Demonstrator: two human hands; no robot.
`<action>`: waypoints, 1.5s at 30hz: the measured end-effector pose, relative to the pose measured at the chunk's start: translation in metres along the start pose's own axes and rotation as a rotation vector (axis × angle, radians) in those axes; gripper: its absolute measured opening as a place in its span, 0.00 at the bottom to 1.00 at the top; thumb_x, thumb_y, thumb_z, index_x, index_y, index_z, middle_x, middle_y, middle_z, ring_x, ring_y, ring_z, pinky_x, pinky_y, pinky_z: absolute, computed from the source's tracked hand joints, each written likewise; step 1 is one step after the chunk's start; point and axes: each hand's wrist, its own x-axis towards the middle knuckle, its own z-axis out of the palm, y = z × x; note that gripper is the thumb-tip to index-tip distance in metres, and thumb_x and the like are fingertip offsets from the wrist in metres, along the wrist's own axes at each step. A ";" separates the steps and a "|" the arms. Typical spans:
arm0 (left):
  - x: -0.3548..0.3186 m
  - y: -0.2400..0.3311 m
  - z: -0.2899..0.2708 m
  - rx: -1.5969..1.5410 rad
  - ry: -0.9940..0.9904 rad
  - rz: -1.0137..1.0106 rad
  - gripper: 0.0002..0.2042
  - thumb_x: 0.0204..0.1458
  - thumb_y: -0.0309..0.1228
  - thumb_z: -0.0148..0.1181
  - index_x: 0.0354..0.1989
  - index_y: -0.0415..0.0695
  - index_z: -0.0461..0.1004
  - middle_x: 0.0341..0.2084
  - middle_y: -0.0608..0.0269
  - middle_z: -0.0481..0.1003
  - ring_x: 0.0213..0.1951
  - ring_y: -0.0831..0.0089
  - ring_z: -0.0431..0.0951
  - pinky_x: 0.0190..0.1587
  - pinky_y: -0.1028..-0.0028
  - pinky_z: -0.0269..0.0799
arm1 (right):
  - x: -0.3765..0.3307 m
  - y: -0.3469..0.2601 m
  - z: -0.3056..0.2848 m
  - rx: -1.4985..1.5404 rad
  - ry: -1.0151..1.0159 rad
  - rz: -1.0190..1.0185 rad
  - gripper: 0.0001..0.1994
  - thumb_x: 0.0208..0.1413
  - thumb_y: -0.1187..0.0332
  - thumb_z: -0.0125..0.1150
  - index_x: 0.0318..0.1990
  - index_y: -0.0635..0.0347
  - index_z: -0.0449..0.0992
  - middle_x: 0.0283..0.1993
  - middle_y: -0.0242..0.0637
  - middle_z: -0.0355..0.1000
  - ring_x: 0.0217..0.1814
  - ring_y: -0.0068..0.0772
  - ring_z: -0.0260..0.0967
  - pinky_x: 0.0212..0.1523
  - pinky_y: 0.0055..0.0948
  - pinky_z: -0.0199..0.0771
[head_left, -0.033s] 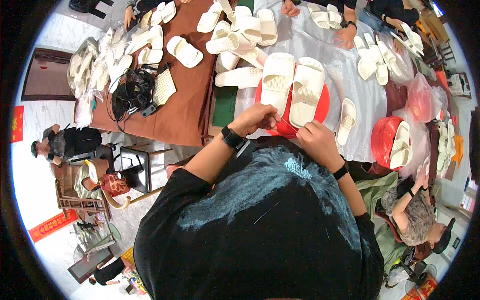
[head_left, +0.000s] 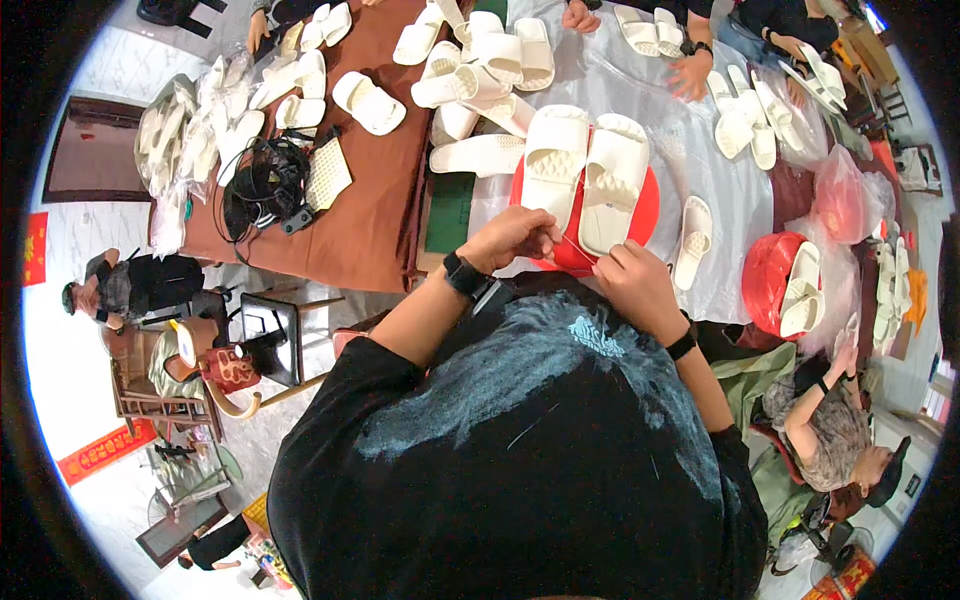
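Both hands are at the near edge of the table, with fingers pinched. A thin pale thread (head_left: 577, 247) stretches between them. My left hand (head_left: 512, 239) holds its left end, close to the toe or heel end of one white slipper (head_left: 553, 165). My right hand (head_left: 636, 285) pinches the other end, just below a second white slipper (head_left: 612, 180). This pair lies side by side on a round red pad (head_left: 648, 205), whose near part is partly covered by the slippers and my hands.
Loose white slippers (head_left: 490, 60) pile up beyond my left hand. A single slipper (head_left: 693, 240) lies to the right, near a red wrapped bundle (head_left: 765, 280). Black cables (head_left: 265, 185) sit on the brown cloth (head_left: 350, 225). Co-workers' hands (head_left: 690, 72) are across the table; another person (head_left: 820, 410) sits at right.
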 end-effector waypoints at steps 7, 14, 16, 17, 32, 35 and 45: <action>0.009 -0.001 0.000 0.004 -0.019 0.052 0.15 0.58 0.33 0.46 0.26 0.38 0.76 0.16 0.61 0.75 0.18 0.73 0.76 0.27 0.79 0.73 | 0.001 -0.006 -0.009 -0.035 0.009 0.008 0.05 0.40 0.71 0.58 0.21 0.57 0.68 0.24 0.35 0.64 0.30 0.36 0.66 0.29 0.35 0.70; 0.021 0.002 0.000 0.016 0.043 0.107 0.15 0.57 0.33 0.48 0.25 0.38 0.77 0.16 0.62 0.75 0.18 0.74 0.75 0.27 0.78 0.73 | 0.002 0.016 0.016 -0.034 0.018 0.023 0.04 0.40 0.71 0.58 0.21 0.57 0.68 0.25 0.36 0.65 0.31 0.38 0.66 0.30 0.35 0.70; 0.026 0.007 -0.001 0.022 0.052 0.113 0.16 0.57 0.35 0.48 0.26 0.37 0.77 0.16 0.62 0.76 0.18 0.74 0.75 0.27 0.79 0.73 | 0.006 0.025 0.025 -0.064 0.010 0.010 0.05 0.41 0.71 0.58 0.23 0.58 0.68 0.27 0.37 0.66 0.33 0.40 0.67 0.31 0.36 0.71; 0.027 0.009 -0.002 0.027 0.062 0.118 0.16 0.57 0.36 0.49 0.26 0.37 0.77 0.17 0.63 0.76 0.19 0.75 0.75 0.27 0.79 0.72 | 0.009 0.028 0.028 -0.064 0.011 0.006 0.05 0.41 0.71 0.58 0.23 0.58 0.68 0.27 0.37 0.66 0.33 0.40 0.67 0.31 0.36 0.71; 0.019 0.120 -0.030 1.035 0.661 0.766 0.13 0.52 0.35 0.57 0.34 0.36 0.79 0.24 0.51 0.78 0.28 0.63 0.80 0.33 0.69 0.73 | 0.037 0.059 0.045 -0.090 0.130 0.121 0.04 0.42 0.71 0.59 0.26 0.59 0.71 0.28 0.38 0.67 0.35 0.42 0.68 0.34 0.37 0.73; 0.062 0.146 -0.038 1.184 0.700 0.857 0.12 0.50 0.35 0.57 0.33 0.38 0.79 0.26 0.48 0.78 0.31 0.56 0.79 0.36 0.64 0.73 | 0.036 0.062 0.050 -0.103 0.145 0.117 0.03 0.42 0.72 0.58 0.26 0.59 0.71 0.28 0.38 0.67 0.35 0.42 0.68 0.34 0.37 0.73; 0.176 0.184 -0.027 1.390 0.301 0.636 0.14 0.43 0.40 0.64 0.33 0.43 0.82 0.29 0.53 0.80 0.32 0.60 0.80 0.40 0.66 0.74 | 0.037 0.065 0.049 -0.119 0.112 0.125 0.01 0.43 0.74 0.55 0.25 0.60 0.70 0.29 0.39 0.69 0.36 0.41 0.68 0.36 0.36 0.73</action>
